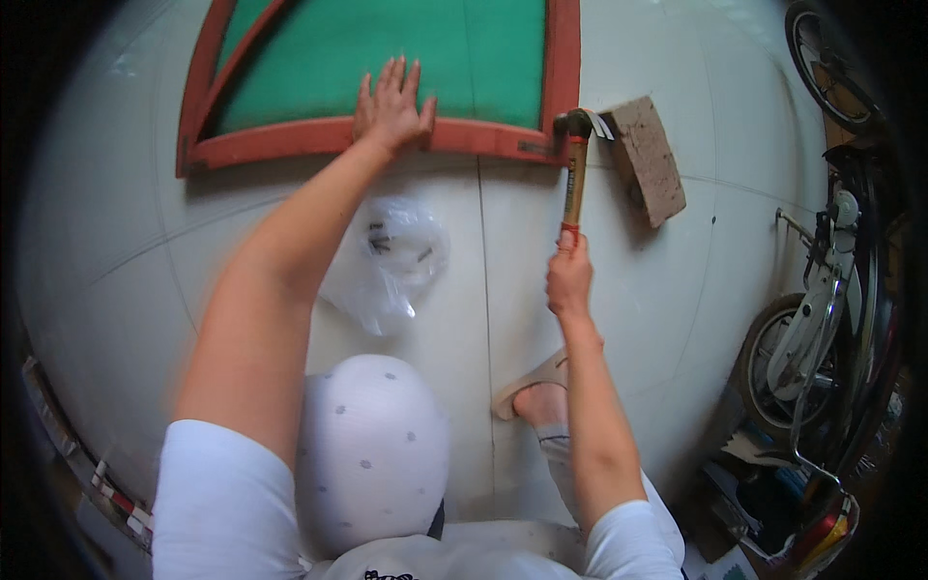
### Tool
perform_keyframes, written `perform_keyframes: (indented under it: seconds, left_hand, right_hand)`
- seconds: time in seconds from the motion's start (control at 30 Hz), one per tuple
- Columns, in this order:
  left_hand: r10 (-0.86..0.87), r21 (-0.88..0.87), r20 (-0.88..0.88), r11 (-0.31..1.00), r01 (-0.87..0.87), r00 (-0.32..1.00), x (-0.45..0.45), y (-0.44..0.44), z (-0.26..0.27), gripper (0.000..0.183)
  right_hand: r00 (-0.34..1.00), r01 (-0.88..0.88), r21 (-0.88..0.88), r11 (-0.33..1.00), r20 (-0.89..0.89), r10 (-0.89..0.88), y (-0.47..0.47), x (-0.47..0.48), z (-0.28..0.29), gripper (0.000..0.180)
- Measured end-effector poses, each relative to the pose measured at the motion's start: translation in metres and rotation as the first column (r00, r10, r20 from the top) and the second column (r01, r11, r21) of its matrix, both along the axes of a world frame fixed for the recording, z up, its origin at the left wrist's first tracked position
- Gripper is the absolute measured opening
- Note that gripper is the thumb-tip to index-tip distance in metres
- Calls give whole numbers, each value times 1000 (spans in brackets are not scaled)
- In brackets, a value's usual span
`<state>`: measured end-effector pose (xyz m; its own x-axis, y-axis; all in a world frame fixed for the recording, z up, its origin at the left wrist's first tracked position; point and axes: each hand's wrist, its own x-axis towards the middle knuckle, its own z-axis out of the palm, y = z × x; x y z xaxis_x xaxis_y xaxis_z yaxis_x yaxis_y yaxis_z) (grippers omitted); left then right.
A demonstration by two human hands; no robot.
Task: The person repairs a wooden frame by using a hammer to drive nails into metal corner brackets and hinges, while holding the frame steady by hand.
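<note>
My left hand (395,112) rests with spread fingers on the near rail of a red wooden frame (283,143), its fingertips over the green mesh screen (406,43) inside. A claw hammer (575,170) is gripped low on its handle by my right hand (570,275). Its head is at the frame's near right corner, beside a dark metal piece (535,148) on the rail; whether they touch I cannot tell. A diagonal red brace (243,61) crosses the screen's left part. Between my arms, a clear plastic bag (395,254) with several small dark pieces lies on the floor.
A brick (645,159) sits right of the hammer head on the pale tiled floor (638,304). A motorbike (812,326) stands along the right side, with clutter (754,486) near its rear. My knee (373,449) and sandalled foot (540,395) are close below.
</note>
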<state>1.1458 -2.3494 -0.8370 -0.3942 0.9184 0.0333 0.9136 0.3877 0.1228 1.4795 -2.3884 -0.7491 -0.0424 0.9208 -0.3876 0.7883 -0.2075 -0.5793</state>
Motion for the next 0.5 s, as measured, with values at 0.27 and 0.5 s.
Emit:
perform_keyframes:
  seconds: [0.27, 0.5]
  left_hand:
    - [16, -234, 194, 972, 31, 981, 14, -4, 24, 67]
    - [-97, 64, 375, 995, 79, 922, 52, -24, 19, 82]
  right_hand:
    - [996, 42, -379, 924, -52, -67, 13, 146, 151, 44]
    - [937, 345, -376, 860, 81, -340, -122, 281, 178, 20]
